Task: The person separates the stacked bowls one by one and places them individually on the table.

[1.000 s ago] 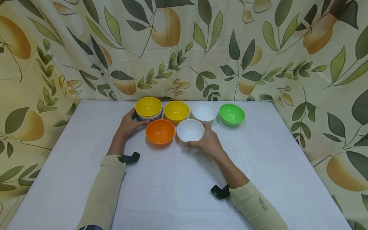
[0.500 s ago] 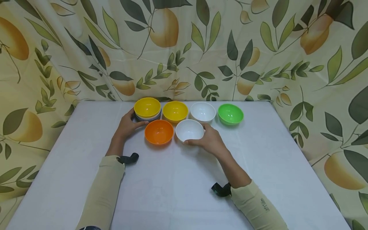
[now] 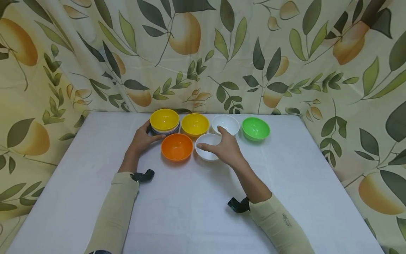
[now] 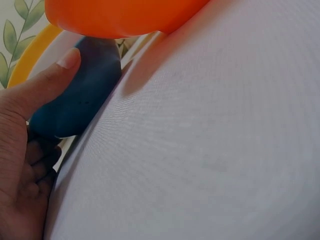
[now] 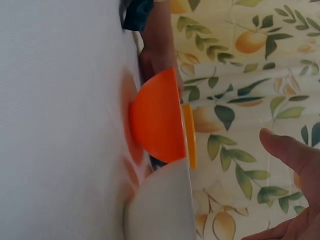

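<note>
My left hand (image 3: 141, 139) holds the left side of a bowl stack, thumb in front. The stack has a yellow bowl (image 3: 164, 120) on top, a white one below it and a dark blue bowl (image 4: 95, 85) at the bottom. In the left wrist view the thumb lies against the stack and the other fingers are partly hidden. My right hand (image 3: 226, 148) hovers over the front white bowl (image 3: 206, 153), thumb and fingers spread, holding nothing. The right wrist view shows that hand (image 5: 300, 180) apart from the white bowl (image 5: 162, 205). An orange bowl (image 3: 177, 147) stands left of it.
Behind stand a second yellow bowl (image 3: 195, 125), another white bowl (image 3: 229, 123) and a green bowl (image 3: 256, 128) in a row. The white-covered table (image 3: 190, 211) ends at a patterned cloth (image 3: 228, 53) hanging behind it.
My right hand has let go of the front white bowl and risen above it, its fingers spreading. The left hand stays at the stack, and the bowls stand where they were.
</note>
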Demonstrator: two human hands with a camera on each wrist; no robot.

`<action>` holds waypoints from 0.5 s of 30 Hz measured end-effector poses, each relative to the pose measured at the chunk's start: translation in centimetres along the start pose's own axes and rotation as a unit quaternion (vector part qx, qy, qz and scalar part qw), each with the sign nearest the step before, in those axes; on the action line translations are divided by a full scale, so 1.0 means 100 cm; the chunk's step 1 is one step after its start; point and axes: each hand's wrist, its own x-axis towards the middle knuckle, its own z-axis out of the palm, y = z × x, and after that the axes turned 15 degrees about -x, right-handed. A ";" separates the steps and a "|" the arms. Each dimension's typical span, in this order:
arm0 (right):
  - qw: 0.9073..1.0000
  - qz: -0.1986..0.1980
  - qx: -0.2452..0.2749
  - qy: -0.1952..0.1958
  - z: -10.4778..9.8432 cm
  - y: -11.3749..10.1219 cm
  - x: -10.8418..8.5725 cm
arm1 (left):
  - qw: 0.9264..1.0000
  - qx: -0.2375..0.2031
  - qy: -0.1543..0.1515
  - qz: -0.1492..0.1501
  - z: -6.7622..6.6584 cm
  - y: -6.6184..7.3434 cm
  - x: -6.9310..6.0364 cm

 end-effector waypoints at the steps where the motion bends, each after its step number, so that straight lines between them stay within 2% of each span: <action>1: 1.000 -0.005 0.003 0.003 0.001 -0.003 0.002 | 1.000 0.000 0.000 0.000 0.000 0.000 -0.001; 9: 0.997 -0.068 0.032 0.027 0.016 -0.024 0.028 | 1.000 0.006 -0.004 0.008 0.000 0.002 -0.004; 15: 0.995 -0.089 0.010 0.038 0.022 -0.042 0.045 | 1.000 0.008 -0.001 0.008 0.000 0.004 -0.004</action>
